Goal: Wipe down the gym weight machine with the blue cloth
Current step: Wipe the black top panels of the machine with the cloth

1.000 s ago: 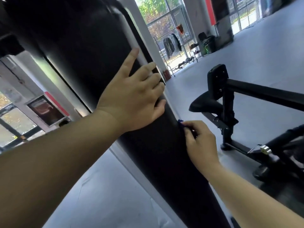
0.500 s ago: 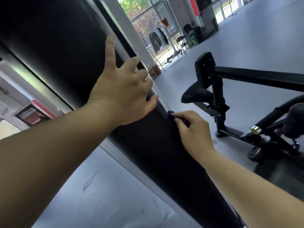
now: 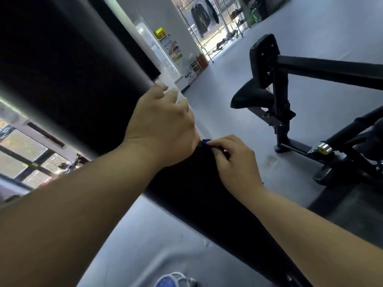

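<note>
**Column** point(image 3: 72, 69): black upright of the weight machine, running as a slant from upper left to lower right; both hands are working on it.

**Left hand** point(image 3: 161, 125): lying on the column's face, fingers point(image 3: 163, 90) curling over its far edge at a clear panel point(image 3: 167, 69) and gripping there.

**Right hand** point(image 3: 236, 162): sitting just beside the left hand, lower on the same edge, fingers curling and pinching the cloth against the column.

**Cloth** point(image 3: 206, 141): blue, only a small corner showing at the right fingertips, touching the column edge; the rest is hiding under the hand.

**Seat** point(image 3: 251, 98): black, standing well apart to the right, with a pad point(image 3: 263, 59) above it and a bar point(image 3: 331, 71) running off right.

**Knob** point(image 3: 325, 149): shiny, sitting low on the frame.

**Shoe** point(image 3: 172, 280): blue and white, showing at the bottom edge on the floor point(image 3: 310, 34).

**Rack** point(image 3: 204, 17): hanging dark clothes, standing far back by the windows.
</note>
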`<action>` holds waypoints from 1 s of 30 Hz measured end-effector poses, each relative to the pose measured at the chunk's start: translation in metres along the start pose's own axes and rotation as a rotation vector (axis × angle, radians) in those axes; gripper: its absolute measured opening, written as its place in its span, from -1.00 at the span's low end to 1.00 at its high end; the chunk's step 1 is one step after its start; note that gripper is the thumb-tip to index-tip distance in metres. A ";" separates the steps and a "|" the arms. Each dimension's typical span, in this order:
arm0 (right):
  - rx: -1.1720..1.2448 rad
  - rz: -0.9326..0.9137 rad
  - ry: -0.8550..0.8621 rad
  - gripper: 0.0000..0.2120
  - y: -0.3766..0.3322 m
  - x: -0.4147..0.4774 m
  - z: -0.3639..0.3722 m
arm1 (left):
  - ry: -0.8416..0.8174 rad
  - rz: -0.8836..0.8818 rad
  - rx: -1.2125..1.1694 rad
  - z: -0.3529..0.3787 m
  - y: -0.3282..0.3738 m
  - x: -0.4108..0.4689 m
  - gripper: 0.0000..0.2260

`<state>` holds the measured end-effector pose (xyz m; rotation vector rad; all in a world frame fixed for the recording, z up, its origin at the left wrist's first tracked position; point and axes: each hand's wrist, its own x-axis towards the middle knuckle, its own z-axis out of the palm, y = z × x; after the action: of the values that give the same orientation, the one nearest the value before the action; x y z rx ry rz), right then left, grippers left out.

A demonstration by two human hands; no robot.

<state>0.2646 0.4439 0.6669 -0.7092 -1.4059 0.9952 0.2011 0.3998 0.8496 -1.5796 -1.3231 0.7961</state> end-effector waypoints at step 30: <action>-0.045 0.115 -0.278 -0.79 0.107 -0.051 -0.032 | -0.471 0.017 0.084 0.015 0.107 0.006 -0.38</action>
<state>0.2862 0.4513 0.5464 -0.7106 -1.6477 1.1897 0.2312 0.4070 0.7462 -1.3855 -1.5805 1.2716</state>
